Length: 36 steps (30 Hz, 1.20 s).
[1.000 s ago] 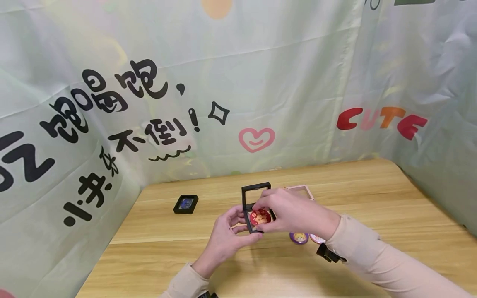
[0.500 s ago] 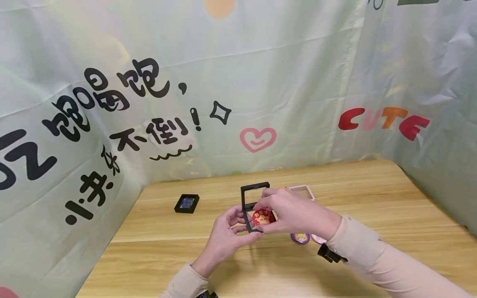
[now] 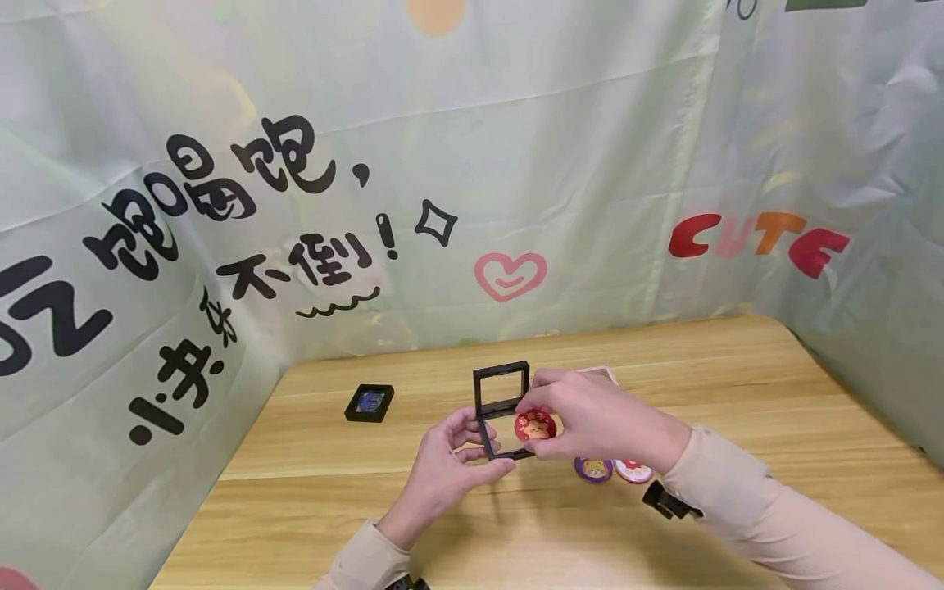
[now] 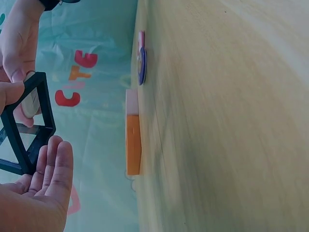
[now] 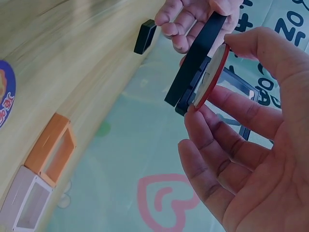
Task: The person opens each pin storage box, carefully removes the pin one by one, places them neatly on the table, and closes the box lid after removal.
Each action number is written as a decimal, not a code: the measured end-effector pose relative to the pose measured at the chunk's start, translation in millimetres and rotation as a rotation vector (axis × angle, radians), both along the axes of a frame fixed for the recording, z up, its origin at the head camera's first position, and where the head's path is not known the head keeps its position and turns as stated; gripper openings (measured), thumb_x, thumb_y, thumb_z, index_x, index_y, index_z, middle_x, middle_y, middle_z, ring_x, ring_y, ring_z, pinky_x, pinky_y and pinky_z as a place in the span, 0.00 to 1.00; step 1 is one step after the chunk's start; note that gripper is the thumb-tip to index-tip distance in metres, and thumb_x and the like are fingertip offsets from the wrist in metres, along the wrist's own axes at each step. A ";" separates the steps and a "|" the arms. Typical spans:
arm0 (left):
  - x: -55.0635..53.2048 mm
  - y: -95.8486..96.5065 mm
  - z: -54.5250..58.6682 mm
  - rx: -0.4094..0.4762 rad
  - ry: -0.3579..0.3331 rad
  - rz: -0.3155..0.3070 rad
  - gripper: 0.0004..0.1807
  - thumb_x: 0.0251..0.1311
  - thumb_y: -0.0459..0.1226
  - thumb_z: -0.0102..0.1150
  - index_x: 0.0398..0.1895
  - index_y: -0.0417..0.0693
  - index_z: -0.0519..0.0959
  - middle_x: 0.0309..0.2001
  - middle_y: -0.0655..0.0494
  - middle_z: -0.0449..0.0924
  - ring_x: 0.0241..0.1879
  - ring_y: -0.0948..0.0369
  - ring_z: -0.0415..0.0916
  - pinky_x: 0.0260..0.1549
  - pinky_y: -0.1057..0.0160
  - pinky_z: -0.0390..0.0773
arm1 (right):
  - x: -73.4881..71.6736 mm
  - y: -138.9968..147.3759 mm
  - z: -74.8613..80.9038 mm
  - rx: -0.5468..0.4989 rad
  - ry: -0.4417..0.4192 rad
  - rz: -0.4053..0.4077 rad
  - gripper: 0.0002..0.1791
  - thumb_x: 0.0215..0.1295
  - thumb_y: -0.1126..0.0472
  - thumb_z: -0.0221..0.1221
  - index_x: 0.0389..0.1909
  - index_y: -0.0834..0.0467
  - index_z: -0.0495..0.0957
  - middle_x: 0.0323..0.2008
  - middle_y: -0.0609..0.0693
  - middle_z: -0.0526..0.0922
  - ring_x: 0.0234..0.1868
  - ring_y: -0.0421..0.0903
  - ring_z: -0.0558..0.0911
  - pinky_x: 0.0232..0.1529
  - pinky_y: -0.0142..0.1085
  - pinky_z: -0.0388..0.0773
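In the head view, my left hand [image 3: 442,475] holds a hinged black display frame [image 3: 500,407] by its left side and lower edge, with its two halves spread apart and one half raised. My right hand [image 3: 593,414] pinches a round red pin badge [image 3: 535,427] with a cartoon animal face between thumb and fingers. The badge overlaps the right part of the frame's lower half. From the right wrist, the badge [image 5: 212,77] is seen edge-on, close beside the black frame [image 5: 198,55]; whether they touch I cannot tell. The badge's pale back [image 4: 31,104] shows in the left wrist view.
On the wooden table, a smaller black frame [image 3: 370,402] with something blue inside lies at the back left. A purple badge [image 3: 593,469] and a pink-and-white badge [image 3: 633,471] lie below my right hand. Behind it are a pale pink frame [image 5: 34,205] and an orange frame [image 5: 50,140].
My right hand has moved right with the red badge, from over the middle of the frame's lower half to its right side. My left hand and the frame have barely shifted.
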<state>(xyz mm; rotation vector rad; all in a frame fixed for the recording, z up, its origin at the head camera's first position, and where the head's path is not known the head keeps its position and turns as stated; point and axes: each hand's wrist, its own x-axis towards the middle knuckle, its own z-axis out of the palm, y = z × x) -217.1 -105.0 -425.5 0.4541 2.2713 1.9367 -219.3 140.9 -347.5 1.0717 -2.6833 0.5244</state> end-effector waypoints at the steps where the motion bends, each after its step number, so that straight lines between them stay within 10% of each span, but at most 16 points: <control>1: 0.0 -0.1 -0.1 0.001 0.000 0.000 0.34 0.49 0.31 0.84 0.61 0.40 0.79 0.54 0.31 0.82 0.48 0.56 0.85 0.53 0.64 0.90 | -0.2 1.1 -0.1 0.001 -0.003 0.000 0.14 0.60 0.50 0.73 0.45 0.49 0.91 0.36 0.38 0.81 0.28 0.28 0.73 0.30 0.25 0.76; 36: 0.6 -9.4 -0.3 0.004 0.015 0.057 0.31 0.48 0.31 0.84 0.56 0.38 0.80 0.47 0.48 0.85 0.50 0.48 0.86 0.53 0.63 0.91 | -9.7 27.2 -18.9 0.023 -0.033 -0.048 0.15 0.58 0.51 0.75 0.46 0.50 0.91 0.42 0.41 0.87 0.39 0.36 0.82 0.47 0.46 0.85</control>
